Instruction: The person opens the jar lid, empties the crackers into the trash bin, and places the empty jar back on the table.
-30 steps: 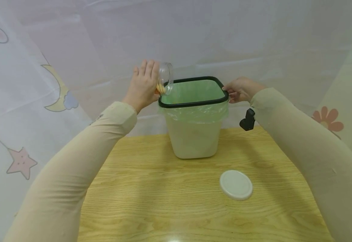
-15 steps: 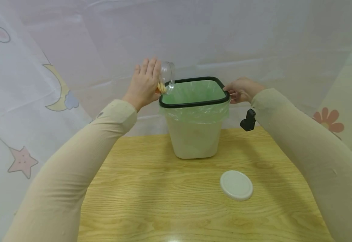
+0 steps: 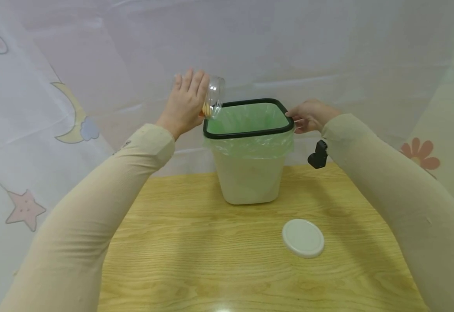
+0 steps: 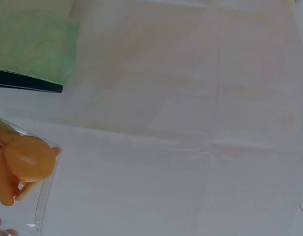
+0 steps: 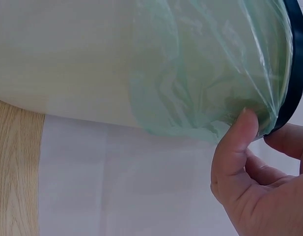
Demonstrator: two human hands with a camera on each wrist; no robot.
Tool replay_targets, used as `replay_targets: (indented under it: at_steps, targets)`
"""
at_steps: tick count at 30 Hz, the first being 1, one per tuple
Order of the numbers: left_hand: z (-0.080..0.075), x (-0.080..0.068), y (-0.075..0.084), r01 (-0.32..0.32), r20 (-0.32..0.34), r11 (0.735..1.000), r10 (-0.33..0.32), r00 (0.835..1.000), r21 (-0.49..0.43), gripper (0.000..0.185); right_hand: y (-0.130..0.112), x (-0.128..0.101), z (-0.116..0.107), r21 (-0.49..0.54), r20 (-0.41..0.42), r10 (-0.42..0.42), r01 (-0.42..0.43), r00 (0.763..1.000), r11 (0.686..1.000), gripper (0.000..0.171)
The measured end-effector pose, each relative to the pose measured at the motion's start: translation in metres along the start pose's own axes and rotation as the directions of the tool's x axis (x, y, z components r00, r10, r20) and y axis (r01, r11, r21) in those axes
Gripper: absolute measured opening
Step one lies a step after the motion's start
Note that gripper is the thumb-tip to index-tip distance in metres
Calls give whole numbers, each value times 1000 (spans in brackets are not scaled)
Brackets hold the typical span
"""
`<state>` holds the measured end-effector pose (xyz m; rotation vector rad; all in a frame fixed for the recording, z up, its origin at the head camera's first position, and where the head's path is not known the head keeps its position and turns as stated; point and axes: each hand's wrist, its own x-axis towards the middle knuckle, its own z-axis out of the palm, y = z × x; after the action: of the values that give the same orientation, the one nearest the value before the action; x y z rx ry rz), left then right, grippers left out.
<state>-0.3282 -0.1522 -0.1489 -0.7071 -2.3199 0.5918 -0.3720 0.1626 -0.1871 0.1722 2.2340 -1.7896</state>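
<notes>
My left hand [image 3: 185, 99] grips a clear jar [image 3: 216, 89] tipped on its side at the left of the bin's opening. Orange-yellow pieces [image 4: 29, 160], one rounded and others longer, lie inside the jar in the left wrist view. A pale trash bin [image 3: 248, 177] with a black rim [image 3: 250, 134] stands upright on the table, lined with a thin green bag [image 3: 258, 115] folded over its outside. At the bin's right corner my right hand [image 3: 312, 115] pinches the rim and bag between thumb and fingers, as the right wrist view shows.
A round white lid [image 3: 303, 238] lies flat on the wooden table [image 3: 211, 260], in front and right of the bin. Behind the bin hangs a pale sheet [image 3: 308, 43] printed with a moon, a star and flowers.
My left hand and the jar have risen slightly. My right hand keeps its hold on the rim, and the bin and lid stay in place.
</notes>
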Motion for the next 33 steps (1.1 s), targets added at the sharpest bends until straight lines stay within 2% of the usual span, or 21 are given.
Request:
replay_targets:
  at_steps: [7,14,17,23,29,33]
  targets:
    - [-1,3,2,-23,29,1000,23,999,21,93,0,0,0,-19,-6,-5,5,1000,1000,6]
    - [1,4,4,-29,-15,999,30,999,33,90,0,-1,0,-33,-12,-4,4,1000,999,6]
    - [1,5,5,-28,-1,999,28,1000,31,88,0,-1,1,-33,-16,-2,1,1000,999,6]
    - [2,5,5,1,61,1000,-2,998,21,93,-2,-1,3,-25,-7,10,-10,1000,1000,5]
    - [4,4,7,28,47,1000,-29,998,7,98,-1,0,5,-35,-15,0,-1,1000,999,6]
    - [3,5,8,31,41,999,-32,999,7,96,-1,0,5,-27,-16,-6,5,1000,1000,6]
